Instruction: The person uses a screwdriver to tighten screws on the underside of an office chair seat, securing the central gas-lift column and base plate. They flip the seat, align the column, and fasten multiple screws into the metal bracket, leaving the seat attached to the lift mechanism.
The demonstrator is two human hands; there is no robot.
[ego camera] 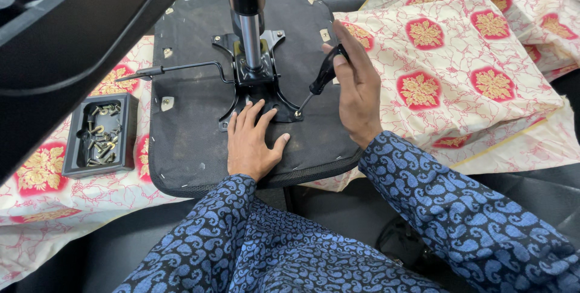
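Note:
An upturned black chair seat [193, 124] lies on a patterned cloth, its metal mounting plate [254, 84] and gas cylinder [249, 21] facing up. My left hand [252, 142] rests flat on the seat's underside, fingertips touching the plate's near edge. My right hand [356, 90] grips a black-handled screwdriver [323, 75], tilted down to the left. Its tip meets a screw at the plate's near right corner [297, 112]. A thin lever [175, 68] sticks out left from the plate.
A black tray [101, 135] with several brass-coloured screws sits left of the seat. The cream cloth with red and gold medallions [459, 69] covers the surface to the right and left. A large black chair part [66, 33] looms at upper left.

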